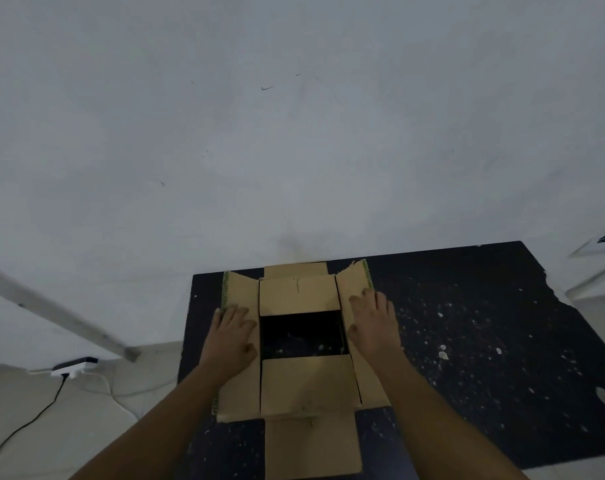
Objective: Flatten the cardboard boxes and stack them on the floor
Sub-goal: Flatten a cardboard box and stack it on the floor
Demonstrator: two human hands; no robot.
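Note:
A brown cardboard box stands on a black table against the wall, its top flaps spread outward and a dark opening in the middle. My left hand lies flat on the left flap, fingers straight. On the right flap rests my right hand, also flat with fingers spread. Green stitching marks run along the outer edges of both side flaps. The near flap hangs toward me over the table's front part.
The table top is speckled with white flecks and chipped at its right edge. A white wall rises behind it. On the floor at left lie a white power strip with a black cable and a slanted grey bar.

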